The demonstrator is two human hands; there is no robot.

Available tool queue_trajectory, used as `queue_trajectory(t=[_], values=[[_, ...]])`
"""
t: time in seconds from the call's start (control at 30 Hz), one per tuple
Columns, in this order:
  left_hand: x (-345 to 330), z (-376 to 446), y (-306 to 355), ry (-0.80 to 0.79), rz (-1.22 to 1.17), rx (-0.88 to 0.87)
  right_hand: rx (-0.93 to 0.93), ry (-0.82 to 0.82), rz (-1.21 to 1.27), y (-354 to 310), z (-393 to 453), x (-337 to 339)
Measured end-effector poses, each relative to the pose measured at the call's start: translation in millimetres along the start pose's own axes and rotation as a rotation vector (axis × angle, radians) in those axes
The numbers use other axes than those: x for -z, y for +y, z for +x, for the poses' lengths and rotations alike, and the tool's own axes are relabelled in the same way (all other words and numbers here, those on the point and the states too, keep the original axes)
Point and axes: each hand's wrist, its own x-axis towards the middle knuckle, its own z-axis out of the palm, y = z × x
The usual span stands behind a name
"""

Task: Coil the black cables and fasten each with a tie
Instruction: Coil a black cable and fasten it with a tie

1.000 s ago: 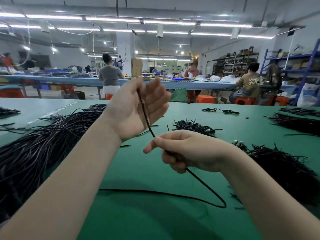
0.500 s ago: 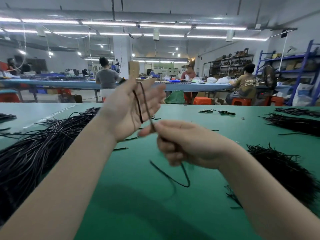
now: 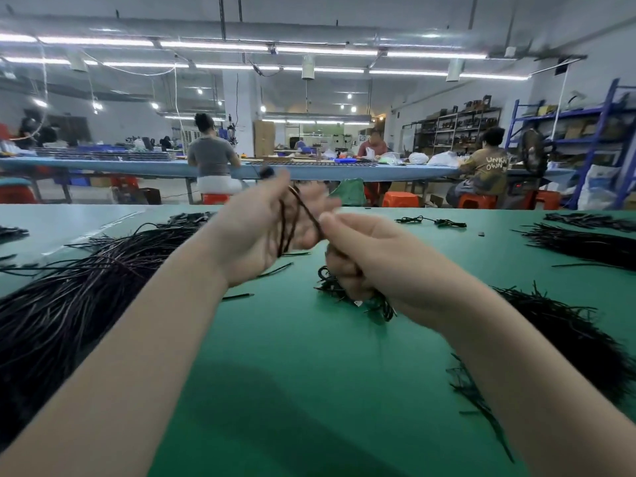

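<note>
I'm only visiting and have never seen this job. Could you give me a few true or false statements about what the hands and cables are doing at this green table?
1. The left hand has loops of thin black cable lying across its palm. True.
2. The right hand rests flat and empty on the green tabletop. False: it is raised and pinches the cable.
3. A large heap of loose black cables lies on the table's left side. True.
4. The tabletop is red. False: it is green.
5. Nobody else is in the room. False: other people sit at a long blue table behind.
</note>
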Motion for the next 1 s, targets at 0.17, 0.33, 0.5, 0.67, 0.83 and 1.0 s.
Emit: queue_trajectory(t=[0.17,0.33,0.5,0.67,0.83,1.0], values=[[15.9,-20.1,31.0,-0.254,-0.496,-0.182,-0.248,-0.261,-0.069,41.9,4.5,-7.4],[30.1,-22.5,19.8,-0.688,0.057,0.192,-0.219,0.208,-0.509,50.0,8.6,13.3],[-2.6,-2.0,-23.2,-0.116,0.349,0.337,0.100,0.433,-0.593,20.8,11.9,14.4],[-17.1,9.2,-27.0,0.140,-0.251,-0.012,-0.084,0.085,-0.277,33.7,12.4,-6.4],[-9.8,4.4,-25.0,0.066,-0.453,0.005,-0.357,-0.012,0.126,61.4,12.8,3.7],[-18.0,7.1,-52.2,-0.070,-0.384,0.143,-0.360,0.135,0.481,69.7,19.2,8.5]])
